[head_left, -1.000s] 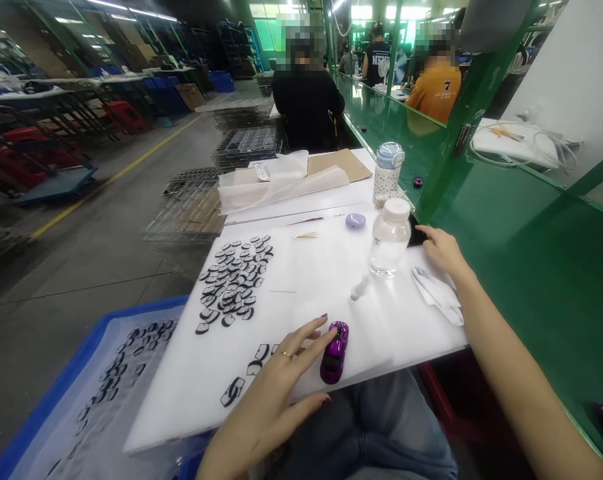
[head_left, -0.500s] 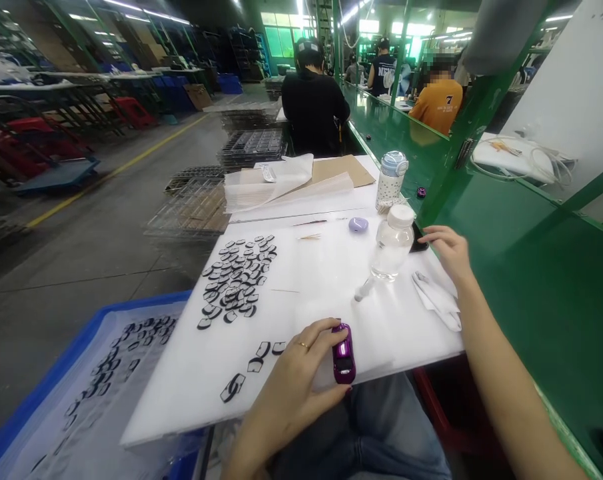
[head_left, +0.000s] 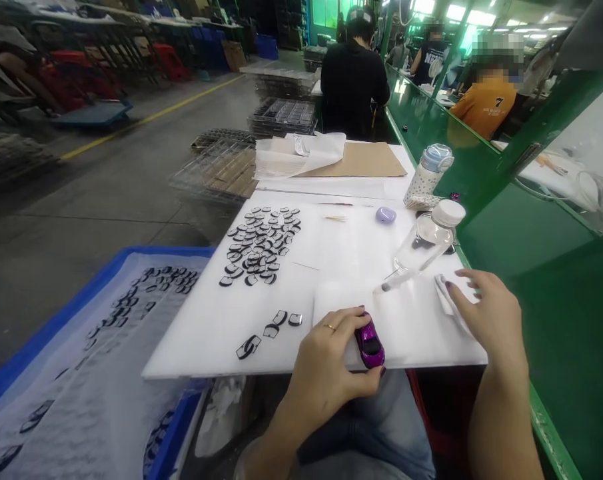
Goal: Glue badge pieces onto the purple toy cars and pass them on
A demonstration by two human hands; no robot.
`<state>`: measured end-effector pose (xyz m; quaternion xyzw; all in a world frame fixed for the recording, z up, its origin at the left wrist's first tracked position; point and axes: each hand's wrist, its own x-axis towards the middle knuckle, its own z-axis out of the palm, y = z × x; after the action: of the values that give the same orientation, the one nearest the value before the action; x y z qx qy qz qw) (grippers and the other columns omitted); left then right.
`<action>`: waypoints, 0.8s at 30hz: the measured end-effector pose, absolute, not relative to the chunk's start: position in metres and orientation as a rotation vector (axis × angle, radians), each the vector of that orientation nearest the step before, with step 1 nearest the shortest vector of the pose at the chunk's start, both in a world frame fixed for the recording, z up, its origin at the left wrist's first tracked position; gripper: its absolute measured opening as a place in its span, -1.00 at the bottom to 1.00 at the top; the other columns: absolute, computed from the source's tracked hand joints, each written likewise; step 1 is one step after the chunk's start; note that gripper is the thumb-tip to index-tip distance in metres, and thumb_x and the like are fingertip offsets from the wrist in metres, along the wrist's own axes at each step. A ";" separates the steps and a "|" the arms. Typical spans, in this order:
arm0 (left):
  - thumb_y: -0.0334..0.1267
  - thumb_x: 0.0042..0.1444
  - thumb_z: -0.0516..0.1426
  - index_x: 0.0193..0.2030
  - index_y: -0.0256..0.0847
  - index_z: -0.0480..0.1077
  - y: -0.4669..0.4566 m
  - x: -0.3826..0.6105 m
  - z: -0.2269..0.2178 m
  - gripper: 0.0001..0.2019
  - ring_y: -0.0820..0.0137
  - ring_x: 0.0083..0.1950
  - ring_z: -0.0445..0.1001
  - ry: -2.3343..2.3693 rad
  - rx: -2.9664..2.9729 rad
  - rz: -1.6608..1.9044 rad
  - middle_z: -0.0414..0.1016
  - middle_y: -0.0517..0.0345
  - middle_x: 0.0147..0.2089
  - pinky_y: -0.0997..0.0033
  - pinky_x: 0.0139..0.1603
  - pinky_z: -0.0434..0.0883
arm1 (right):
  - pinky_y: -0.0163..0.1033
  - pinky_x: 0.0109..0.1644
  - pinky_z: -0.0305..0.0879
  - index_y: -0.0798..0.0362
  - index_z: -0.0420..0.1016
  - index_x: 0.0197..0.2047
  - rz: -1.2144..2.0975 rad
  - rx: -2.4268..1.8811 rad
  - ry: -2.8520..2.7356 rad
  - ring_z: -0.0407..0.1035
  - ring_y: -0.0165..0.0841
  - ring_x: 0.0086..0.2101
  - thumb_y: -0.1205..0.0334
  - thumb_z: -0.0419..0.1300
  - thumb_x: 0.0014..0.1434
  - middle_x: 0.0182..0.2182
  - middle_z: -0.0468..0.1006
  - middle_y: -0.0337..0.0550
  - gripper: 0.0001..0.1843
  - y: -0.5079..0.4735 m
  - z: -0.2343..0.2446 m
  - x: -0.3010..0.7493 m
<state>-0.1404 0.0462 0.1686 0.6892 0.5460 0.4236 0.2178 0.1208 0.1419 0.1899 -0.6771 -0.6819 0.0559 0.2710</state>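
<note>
My left hand grips a shiny purple toy car by its two ends, between thumb and fingers, at the near edge of the white table. To its right, my right hand hovers over a folded white cloth, thumb and fingers apart with nothing held. Whether the thumb touches the cloth I cannot tell. Beyond the cloth stands a clear bottle with a white lid; a dark flat object lies partly hidden behind it. A small capped tube or pen rests before the bottle.
Many small black-edged pieces cover the table's left side, with several nearer me. A blue crate holds more. A patterned flask, a lilac case and cardboard lie farther back. A green conveyor runs along the right.
My right hand has come back from the dark flat object to the white cloth. My left hand keeps hold of the toy car, now tilted slightly. The view has turned left and downward.
</note>
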 end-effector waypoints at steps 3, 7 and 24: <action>-0.36 -0.20 0.27 -0.04 -0.25 0.46 0.046 -0.139 0.168 -0.53 0.11 0.03 0.57 1.521 1.921 1.215 0.58 -0.05 0.03 0.07 0.00 0.58 | 0.02 -0.28 0.42 -0.02 0.60 -0.10 0.104 -1.954 -1.804 0.50 -0.10 -0.37 0.20 0.16 0.07 -0.24 0.60 -0.02 -0.68 0.156 0.164 0.140; -0.34 -0.19 0.26 -0.04 -0.22 0.45 0.047 -0.138 0.167 -0.53 0.11 0.02 0.57 1.533 1.930 1.256 0.58 -0.04 0.03 0.06 -0.01 0.58 | 0.02 -0.01 0.43 0.05 0.54 0.04 -0.019 -1.781 -1.670 0.51 -0.13 -0.18 0.18 0.11 0.21 -0.10 0.59 0.02 -0.63 0.154 0.170 0.129; -0.35 -0.22 0.26 -0.07 -0.20 0.45 0.048 -0.138 0.170 -0.55 0.10 -0.01 0.57 1.537 1.870 1.235 0.60 -0.01 0.00 0.05 -0.02 0.55 | -0.20 -0.37 0.13 -0.04 0.50 -0.21 1.307 -0.571 -1.516 0.15 -0.34 -0.42 -0.11 0.23 0.21 -0.43 0.26 -0.21 -0.69 0.105 0.202 0.025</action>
<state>-0.1377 0.0479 0.1703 0.6728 0.5530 0.4442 0.2104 0.0246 0.1050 0.2016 -0.2366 -0.6282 0.5418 0.5058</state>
